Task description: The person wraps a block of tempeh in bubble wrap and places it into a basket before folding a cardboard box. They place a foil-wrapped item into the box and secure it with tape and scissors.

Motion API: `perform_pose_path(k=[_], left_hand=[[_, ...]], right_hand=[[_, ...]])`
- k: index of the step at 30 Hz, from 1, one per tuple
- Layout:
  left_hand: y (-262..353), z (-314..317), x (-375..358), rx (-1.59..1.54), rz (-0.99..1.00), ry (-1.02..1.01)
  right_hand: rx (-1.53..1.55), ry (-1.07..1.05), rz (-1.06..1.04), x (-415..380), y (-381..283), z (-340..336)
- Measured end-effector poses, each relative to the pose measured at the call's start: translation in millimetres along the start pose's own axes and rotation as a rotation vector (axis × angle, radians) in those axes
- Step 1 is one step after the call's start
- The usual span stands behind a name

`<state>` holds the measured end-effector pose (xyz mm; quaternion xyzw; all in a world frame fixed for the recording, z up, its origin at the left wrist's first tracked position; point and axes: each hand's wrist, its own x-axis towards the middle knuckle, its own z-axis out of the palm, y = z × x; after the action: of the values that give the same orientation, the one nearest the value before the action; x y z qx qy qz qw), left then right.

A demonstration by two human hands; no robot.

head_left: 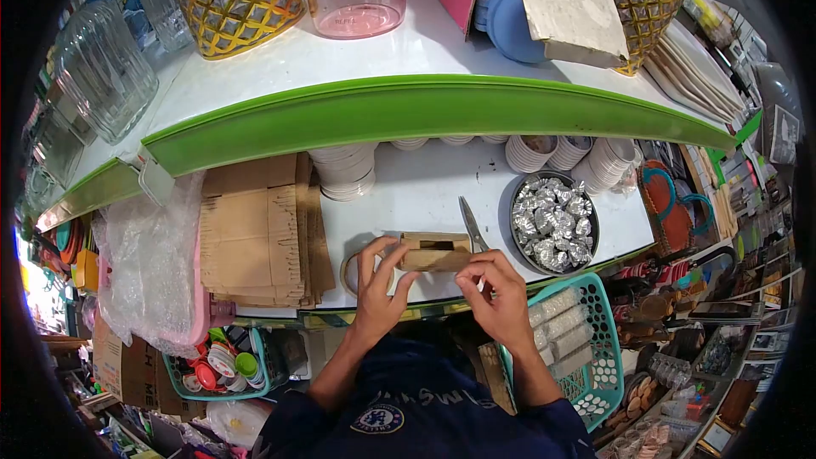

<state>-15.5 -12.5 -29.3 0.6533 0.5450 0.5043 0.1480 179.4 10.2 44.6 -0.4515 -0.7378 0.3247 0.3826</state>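
Between my hands, at the front edge of the white shelf, is a small folded piece of brown cardboard with a dark slot-like opening on top. My left hand grips its left end, fingers behind and thumb in front. At the right end, my right hand pinches the near corner with thumb and forefinger. Just behind the cardboard lie scissors, blades pointing away; their handles are hidden. A roll of tape lies partly behind my left hand. To the right stands a dark round pan of foil-wrapped pieces.
Flat cardboard sheets are stacked at left, beside bubble wrap. White cups stand at the back. A green-edged upper shelf overhangs the work surface. Turquoise baskets sit below, on both sides of my body.
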Motion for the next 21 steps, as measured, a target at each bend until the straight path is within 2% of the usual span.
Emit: perform_pose_path(k=[2,3,5,8,12,21], left_hand=[[2,0,5,-0.066,-0.125,0.049],[3,-1,9,-0.066,-0.125,0.049],[4,-2,15,-0.033,-0.172,0.058],[-1,-1,17,-0.065,-0.231,-0.013],[0,0,17,-0.079,-0.212,-0.060],[-6,2,17,-0.072,-0.143,-0.033]], right_hand=[[0.055,0.051,0.088,-1,15,-1],[0.055,0.050,0.087,2,19,0],[-0.042,0.208,-0.076,11,23,2],[0.000,0.156,0.011,17,33,8],[0.169,0.093,0.176,16,48,20],[0.152,0.107,0.177,11,59,25]])
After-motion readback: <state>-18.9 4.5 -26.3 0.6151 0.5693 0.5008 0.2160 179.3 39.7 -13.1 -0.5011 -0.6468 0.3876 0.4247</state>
